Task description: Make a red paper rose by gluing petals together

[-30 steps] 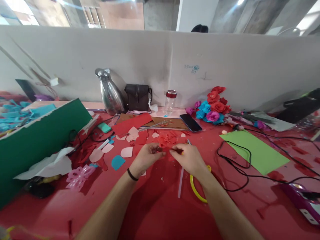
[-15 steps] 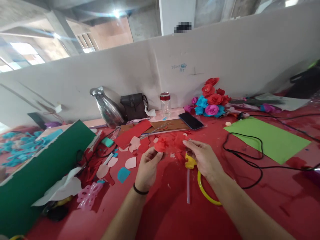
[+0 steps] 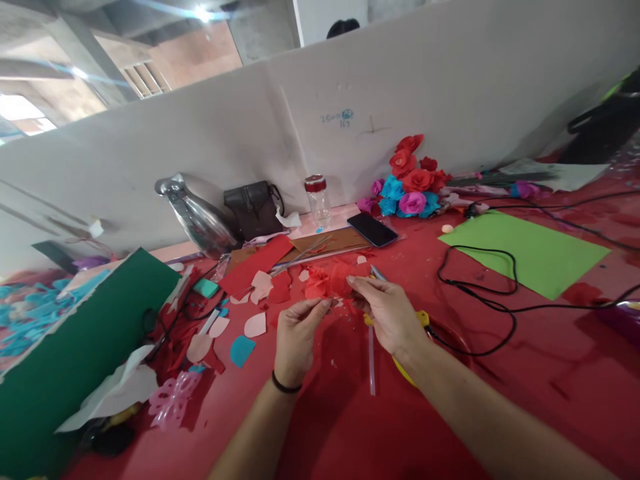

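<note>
Pinched in my left hand (image 3: 299, 333) is a red paper flower (image 3: 317, 283), its crumpled petals standing above my fingertips. My right hand (image 3: 387, 310) is closed on a thin red paper petal (image 3: 341, 279), which touches or overlaps the flower's right side. Under my right hand lies a yellow glue gun (image 3: 423, 317), partly hidden by the wrist. A clear glue stick (image 3: 371, 360) runs from it towards me. Cut petals lie to the left, among them a pink petal (image 3: 255, 325) and a blue petal (image 3: 243, 351).
Finished paper flowers (image 3: 413, 180) stand by the wall, near a phone (image 3: 373, 229), a glass jar (image 3: 317, 200), a dark bag (image 3: 255, 210) and a steel flask (image 3: 200, 217). Green paper (image 3: 530, 250) and black cable (image 3: 480, 303) lie right. A green box (image 3: 100, 340) stands left.
My right hand has moved left, bringing the red petal against the flower in my left hand. The camera view has shifted slightly.
</note>
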{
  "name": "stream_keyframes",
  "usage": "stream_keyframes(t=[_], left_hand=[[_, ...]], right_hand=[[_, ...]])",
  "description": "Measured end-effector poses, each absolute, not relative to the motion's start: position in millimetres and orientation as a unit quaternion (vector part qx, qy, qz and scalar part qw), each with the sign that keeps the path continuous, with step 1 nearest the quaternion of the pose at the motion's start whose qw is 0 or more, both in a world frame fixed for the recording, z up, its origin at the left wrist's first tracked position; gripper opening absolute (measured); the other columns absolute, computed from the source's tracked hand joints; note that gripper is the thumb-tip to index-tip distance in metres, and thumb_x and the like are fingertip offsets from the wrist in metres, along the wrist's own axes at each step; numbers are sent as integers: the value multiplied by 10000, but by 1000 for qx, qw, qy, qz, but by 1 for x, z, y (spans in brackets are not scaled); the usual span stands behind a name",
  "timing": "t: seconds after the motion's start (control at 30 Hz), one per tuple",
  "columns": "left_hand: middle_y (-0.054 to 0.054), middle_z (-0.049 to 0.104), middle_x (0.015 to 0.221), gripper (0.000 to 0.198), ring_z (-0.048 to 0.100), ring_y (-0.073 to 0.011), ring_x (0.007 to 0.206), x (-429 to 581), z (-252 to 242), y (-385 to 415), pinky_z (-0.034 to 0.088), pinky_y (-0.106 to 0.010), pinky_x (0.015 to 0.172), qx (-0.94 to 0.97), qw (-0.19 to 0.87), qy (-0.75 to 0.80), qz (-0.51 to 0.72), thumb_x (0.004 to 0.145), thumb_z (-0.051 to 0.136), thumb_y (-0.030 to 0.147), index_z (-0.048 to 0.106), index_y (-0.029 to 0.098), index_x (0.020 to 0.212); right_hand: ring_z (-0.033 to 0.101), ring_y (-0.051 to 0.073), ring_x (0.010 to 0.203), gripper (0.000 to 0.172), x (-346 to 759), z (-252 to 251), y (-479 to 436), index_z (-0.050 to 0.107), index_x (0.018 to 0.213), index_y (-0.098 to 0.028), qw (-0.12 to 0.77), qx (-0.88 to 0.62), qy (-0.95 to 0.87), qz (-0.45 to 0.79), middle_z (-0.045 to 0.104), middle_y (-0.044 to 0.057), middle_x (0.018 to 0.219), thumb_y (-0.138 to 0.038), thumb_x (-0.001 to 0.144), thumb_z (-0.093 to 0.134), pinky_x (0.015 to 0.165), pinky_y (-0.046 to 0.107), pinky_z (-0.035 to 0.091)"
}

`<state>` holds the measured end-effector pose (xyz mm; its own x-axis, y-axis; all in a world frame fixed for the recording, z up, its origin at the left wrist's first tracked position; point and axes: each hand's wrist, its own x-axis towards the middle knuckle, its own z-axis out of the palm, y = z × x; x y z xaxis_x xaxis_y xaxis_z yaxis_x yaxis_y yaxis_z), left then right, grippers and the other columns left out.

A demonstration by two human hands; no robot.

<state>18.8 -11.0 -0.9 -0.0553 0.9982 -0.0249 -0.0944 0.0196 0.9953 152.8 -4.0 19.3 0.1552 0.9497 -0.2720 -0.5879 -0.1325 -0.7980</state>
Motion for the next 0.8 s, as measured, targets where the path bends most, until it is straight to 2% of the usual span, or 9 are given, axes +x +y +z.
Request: stream_keyframes(t=[0.17, 0.33, 0.53, 0.8], left_hand=[[-52, 752, 786, 166, 665, -187, 782, 20, -2, -11, 507, -300, 775, 472, 488, 526, 512, 665, 717, 317, 755, 176, 745], [-45, 754, 768, 143, 656, -166, 748, 22, -2, -12, 505, -272, 741, 462, 495, 524, 517, 648, 726, 301, 760, 183, 722], [-38, 740, 701, 162, 620, -145, 653, 21, -2, -13, 477, -240, 632, 492, 448, 541, 515, 644, 729, 326, 757, 171, 681], [-23, 734, 680, 146, 611, -147, 651, 19, -3, -12, 461, -236, 636, 510, 420, 536, 525, 678, 697, 290, 767, 171, 723]], right_hand=[[527, 97, 537, 206, 152, 16, -5, 704, 596, -177, 628, -427, -218, 613, 616, -20, 558, -351, 525, 789, 564, 240, 446], [529, 102, 572, 208, 150, 16, -7, 718, 628, -183, 628, -404, -231, 624, 632, -17, 577, -367, 556, 780, 574, 240, 408], [530, 117, 590, 236, 148, 19, -11, 723, 644, -186, 621, -396, -242, 631, 628, -9, 581, -399, 560, 777, 584, 262, 390], [508, 104, 577, 245, 145, 23, -15, 694, 616, -180, 632, -375, -239, 635, 613, -18, 573, -397, 559, 792, 600, 261, 402]])
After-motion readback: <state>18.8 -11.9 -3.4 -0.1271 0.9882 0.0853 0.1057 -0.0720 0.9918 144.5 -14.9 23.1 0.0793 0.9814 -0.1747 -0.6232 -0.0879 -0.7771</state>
